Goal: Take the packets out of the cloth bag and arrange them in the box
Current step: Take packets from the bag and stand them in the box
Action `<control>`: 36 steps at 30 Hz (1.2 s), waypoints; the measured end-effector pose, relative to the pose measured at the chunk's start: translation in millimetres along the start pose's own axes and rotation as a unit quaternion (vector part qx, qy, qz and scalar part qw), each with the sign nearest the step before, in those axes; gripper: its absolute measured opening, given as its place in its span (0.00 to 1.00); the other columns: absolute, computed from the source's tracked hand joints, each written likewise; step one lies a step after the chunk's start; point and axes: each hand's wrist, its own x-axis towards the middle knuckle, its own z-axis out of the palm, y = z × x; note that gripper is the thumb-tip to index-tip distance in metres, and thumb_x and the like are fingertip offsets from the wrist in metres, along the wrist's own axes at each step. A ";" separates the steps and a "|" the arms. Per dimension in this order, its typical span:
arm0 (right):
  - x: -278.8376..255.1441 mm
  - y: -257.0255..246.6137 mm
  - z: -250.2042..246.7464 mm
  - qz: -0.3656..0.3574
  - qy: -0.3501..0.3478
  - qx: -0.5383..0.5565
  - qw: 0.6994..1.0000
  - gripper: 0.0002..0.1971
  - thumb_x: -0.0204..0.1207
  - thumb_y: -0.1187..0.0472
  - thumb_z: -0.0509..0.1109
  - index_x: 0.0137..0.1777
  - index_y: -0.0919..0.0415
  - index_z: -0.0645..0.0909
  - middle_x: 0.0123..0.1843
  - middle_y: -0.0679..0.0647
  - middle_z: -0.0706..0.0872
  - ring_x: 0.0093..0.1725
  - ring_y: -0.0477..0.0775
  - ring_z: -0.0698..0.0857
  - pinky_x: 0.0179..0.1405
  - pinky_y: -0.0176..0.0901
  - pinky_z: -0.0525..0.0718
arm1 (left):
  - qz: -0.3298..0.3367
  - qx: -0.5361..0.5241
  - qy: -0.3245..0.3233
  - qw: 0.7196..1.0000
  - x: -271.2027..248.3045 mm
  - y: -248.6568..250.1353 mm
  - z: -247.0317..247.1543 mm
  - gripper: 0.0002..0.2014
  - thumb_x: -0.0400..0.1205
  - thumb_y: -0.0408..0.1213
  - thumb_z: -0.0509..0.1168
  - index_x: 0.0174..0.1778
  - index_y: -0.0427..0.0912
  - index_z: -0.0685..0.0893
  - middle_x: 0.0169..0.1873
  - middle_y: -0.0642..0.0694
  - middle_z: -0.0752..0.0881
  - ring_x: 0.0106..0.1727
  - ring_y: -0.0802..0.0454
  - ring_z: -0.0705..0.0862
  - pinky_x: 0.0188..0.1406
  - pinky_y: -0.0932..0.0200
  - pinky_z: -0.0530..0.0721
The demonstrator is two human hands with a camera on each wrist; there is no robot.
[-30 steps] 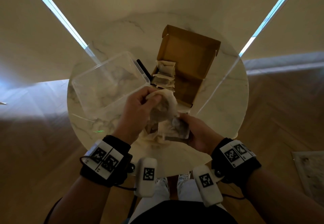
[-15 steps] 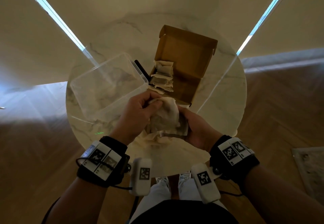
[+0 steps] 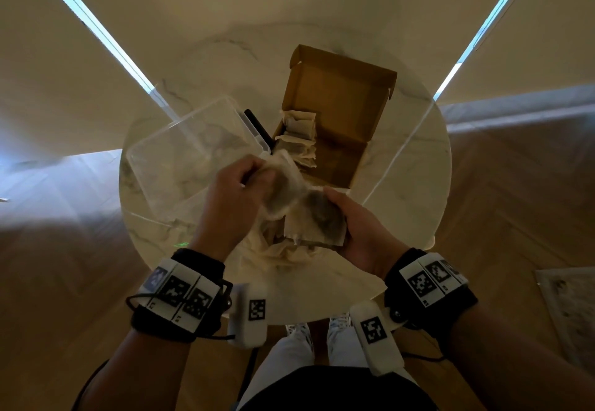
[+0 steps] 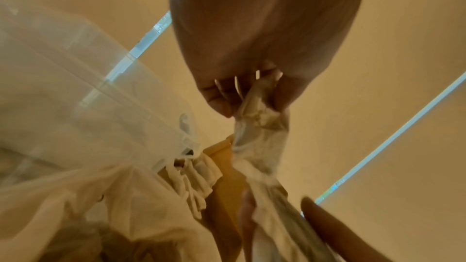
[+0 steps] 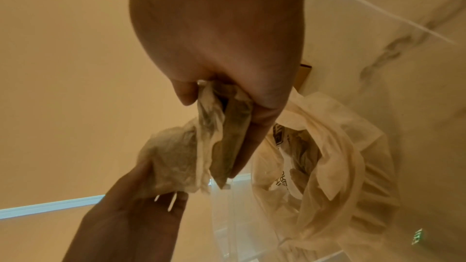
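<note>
Round marble tabletop carries everything. Clear plastic bin sits on its left side, empty as far as I can tell. Cardboard box is just beside the bin, lid flap up, with a row of packets in the box overlapping along its left side; the right side is bare cardboard. Cloth bag lies slumped on the near edge of the tabletop, under both hands.

Step in hand, my read: separating packets just pulled from the bag, before placing. Left hand is clamped on one pale packet, fingers and thumb curled round its edge. Right hand is clamped on a small stack of packets. The packet and the stack touch, held above the bag and short of the box.

Next move probably calls for peeling the left packet free, carrying it forward over the box's near wall and laying it at the near end of the row or starting a second row on the bare side. The material looks thin and limp, so it may fold on release.

View differences:
- Head view alone shows the box layout and free space.
- Right wrist view looks into the bag mouth: more packets inside, one with dark print. So the bag is not empty; the head view hides that.
- Left wrist view shows the pinch up close: thumb and fingers bunch the packet's top edge. It also shows the bin wall and a box corner close behind.
</note>
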 end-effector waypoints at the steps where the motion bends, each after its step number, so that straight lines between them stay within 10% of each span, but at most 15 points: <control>1: 0.5 -0.6 -1.7 -0.001 0.003 0.011 1.000 0.18 0.86 0.52 0.59 0.62 0.63 0.83 0.60 0.62 0.90 0.59 0.63 0.89 0.59 0.60 0.86 | 0.007 -0.012 0.024 1.000 2.3 -0.8 -5.2 0.09 0.83 0.35 0.64 0.40 0.51 0.84 0.36 0.48 0.86 0.41 0.51 0.85 0.43 0.57 0.83; 10: -0.1 -4.9 -4.1 -0.024 0.016 0.050 0.998 0.21 0.86 0.47 0.57 0.60 0.61 0.84 0.57 0.61 0.91 0.54 0.61 0.91 0.51 0.55 0.89 | 0.025 -0.050 0.010 0.998 1.0 3.7 -16.7 0.11 0.85 0.33 0.61 0.41 0.51 0.83 0.34 0.53 0.83 0.38 0.60 0.80 0.40 0.70 0.78; 23: 5.1 -4.1 6.1 -0.038 0.015 0.074 0.996 0.23 0.87 0.45 0.55 0.68 0.59 0.81 0.60 0.60 0.90 0.56 0.57 0.90 0.48 0.48 0.90 | -0.103 -0.104 -0.002 0.989 -7.9 15.5 29.0 0.09 0.84 0.34 0.63 0.41 0.50 0.85 0.41 0.49 0.86 0.46 0.47 0.86 0.48 0.48 0.89; 30: 8.2 -4.7 3.3 -0.069 0.048 0.101 0.991 0.17 0.86 0.50 0.60 0.55 0.62 0.84 0.48 0.58 0.93 0.46 0.58 0.92 0.45 0.54 0.91 | 0.112 0.011 0.115 0.987 -6.3 23.3 17.3 0.04 0.83 0.35 0.66 0.43 0.47 0.83 0.38 0.52 0.84 0.38 0.58 0.80 0.38 0.69 0.79; 36: 15.1 0.6 10.4 -0.087 0.039 0.065 0.993 0.20 0.88 0.50 0.54 0.55 0.61 0.85 0.42 0.56 0.92 0.40 0.50 0.90 0.36 0.39 0.87 | 0.174 0.191 0.007 0.966 -18.3 -7.8 71.2 0.10 0.81 0.41 0.63 0.48 0.44 0.89 0.45 0.51 0.84 0.47 0.57 0.77 0.47 0.58 0.81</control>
